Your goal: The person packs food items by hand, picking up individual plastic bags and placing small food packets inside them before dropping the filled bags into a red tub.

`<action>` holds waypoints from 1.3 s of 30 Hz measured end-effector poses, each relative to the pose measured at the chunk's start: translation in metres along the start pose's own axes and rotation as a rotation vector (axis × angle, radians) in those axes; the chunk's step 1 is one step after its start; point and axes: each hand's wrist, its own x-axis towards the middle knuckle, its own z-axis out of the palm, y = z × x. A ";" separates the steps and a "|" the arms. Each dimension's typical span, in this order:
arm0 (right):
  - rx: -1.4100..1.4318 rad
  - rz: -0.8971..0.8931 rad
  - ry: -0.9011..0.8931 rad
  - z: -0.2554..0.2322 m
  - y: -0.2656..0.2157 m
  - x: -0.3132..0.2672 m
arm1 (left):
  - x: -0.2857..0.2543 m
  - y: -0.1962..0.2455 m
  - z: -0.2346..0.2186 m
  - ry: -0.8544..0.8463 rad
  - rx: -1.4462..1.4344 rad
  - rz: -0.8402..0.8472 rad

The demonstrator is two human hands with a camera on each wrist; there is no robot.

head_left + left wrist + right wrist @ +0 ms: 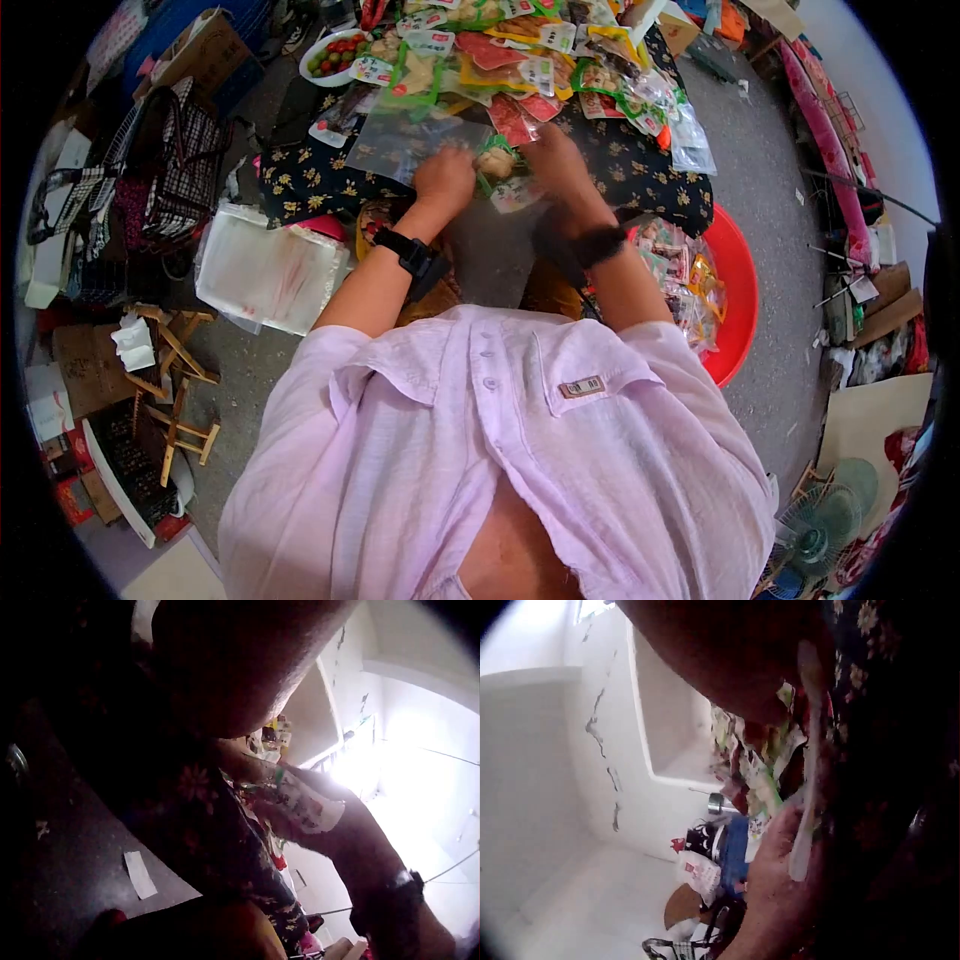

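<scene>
Between the two hands is a clear food packet [497,160] with green print and pale, lumpy contents. The left hand [445,180] grips its left side with curled fingers. At its right side is the right hand [562,175], blurred, with its fingers near the packet's upper edge; I cannot tell whether they pinch it. In the left wrist view the printed packet [300,804] overlaps the right hand. The right wrist view shows the packet's whitish edge [804,817] across the left hand [772,877]. A large clear plastic sheet [385,150] lies just left of the left hand.
Several food packets [500,70] are heaped on the dark flowered cloth [300,180] ahead. A white bowl [308,62] of small tomatoes stands at the far left. A red basin [742,300] with packets is at the right, a tray of clear bags [265,265] at the left.
</scene>
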 end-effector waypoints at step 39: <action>0.193 -0.216 -0.220 0.057 0.018 0.000 | -0.016 0.011 -0.009 0.268 -0.050 0.208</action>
